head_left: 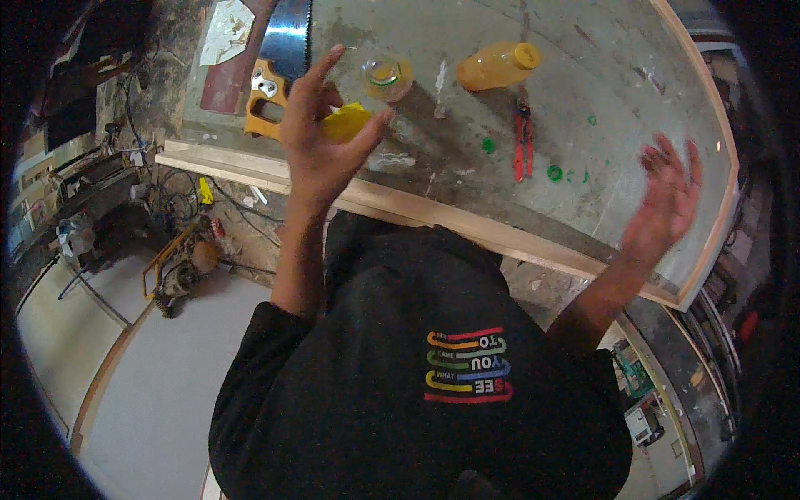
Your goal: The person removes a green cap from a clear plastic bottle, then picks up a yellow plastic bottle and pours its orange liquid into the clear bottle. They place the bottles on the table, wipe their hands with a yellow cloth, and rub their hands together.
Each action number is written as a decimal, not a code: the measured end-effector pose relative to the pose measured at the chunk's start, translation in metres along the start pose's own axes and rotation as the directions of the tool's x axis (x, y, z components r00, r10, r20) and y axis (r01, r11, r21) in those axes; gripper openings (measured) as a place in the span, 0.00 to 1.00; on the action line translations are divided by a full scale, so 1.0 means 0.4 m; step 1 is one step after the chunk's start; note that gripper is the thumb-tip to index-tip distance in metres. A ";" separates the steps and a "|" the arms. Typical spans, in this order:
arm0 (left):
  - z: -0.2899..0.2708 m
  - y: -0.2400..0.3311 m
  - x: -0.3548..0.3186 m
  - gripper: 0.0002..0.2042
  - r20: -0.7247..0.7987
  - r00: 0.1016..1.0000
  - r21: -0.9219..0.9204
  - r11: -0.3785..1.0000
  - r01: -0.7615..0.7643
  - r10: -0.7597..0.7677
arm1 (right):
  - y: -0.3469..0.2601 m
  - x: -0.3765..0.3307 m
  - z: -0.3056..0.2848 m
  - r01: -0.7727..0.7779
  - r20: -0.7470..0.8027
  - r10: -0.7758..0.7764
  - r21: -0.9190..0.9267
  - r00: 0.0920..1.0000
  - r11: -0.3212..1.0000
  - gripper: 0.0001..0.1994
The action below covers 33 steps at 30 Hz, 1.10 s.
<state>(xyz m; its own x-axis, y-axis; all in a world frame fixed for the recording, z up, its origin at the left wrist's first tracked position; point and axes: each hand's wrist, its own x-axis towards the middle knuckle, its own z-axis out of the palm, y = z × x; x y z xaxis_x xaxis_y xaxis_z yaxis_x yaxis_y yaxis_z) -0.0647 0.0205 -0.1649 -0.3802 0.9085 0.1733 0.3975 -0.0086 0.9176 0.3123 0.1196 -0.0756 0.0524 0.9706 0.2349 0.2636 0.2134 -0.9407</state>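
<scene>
- Holding my left hand (321, 146) up, fingers spread, just in front of a yellow plastic piece (346, 122) near the workbench's (467, 221) front edge.
- Right hand (667, 200) hangs open, empty, by the right corner.
- Probably best to grip the piece fully before moving it.

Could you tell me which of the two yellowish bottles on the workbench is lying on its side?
The orange-yellow bottle with the yellow cap, above the red pliers, lies on its side. The clear bottle nearer the left hand stands upright.
</scene>
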 end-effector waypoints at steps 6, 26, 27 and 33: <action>-0.160 0.080 0.000 0.44 0.107 0.992 0.028 0.998 0.065 -0.067 | 0.173 0.061 -0.305 -0.274 -0.440 -0.064 -0.659 0.896 0.700 0.26; -0.208 0.269 -0.054 0.48 0.275 0.960 -0.428 0.900 0.083 0.043 | -0.150 -0.135 0.490 -0.598 0.910 -0.138 0.366 0.392 0.713 0.47; -0.210 0.265 -0.057 0.48 0.262 0.964 -0.445 0.892 0.083 0.041 | -0.160 -0.132 0.482 -0.590 0.910 -0.100 0.342 0.403 0.731 0.48; -0.219 0.231 -0.055 0.49 0.336 0.941 -0.403 0.910 0.097 0.049 | -0.192 -0.111 0.434 -0.465 0.841 -0.082 0.373 0.534 0.803 0.46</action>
<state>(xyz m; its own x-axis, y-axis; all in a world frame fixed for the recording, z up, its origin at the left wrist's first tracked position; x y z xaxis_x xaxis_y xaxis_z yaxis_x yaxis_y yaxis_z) -0.0929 -0.0369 -0.0526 -0.0580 0.9945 0.0875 -0.0113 -0.0883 0.9960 0.1226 0.0792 -0.0561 -0.8041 0.5944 -0.0031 -0.1723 -0.2381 -0.9558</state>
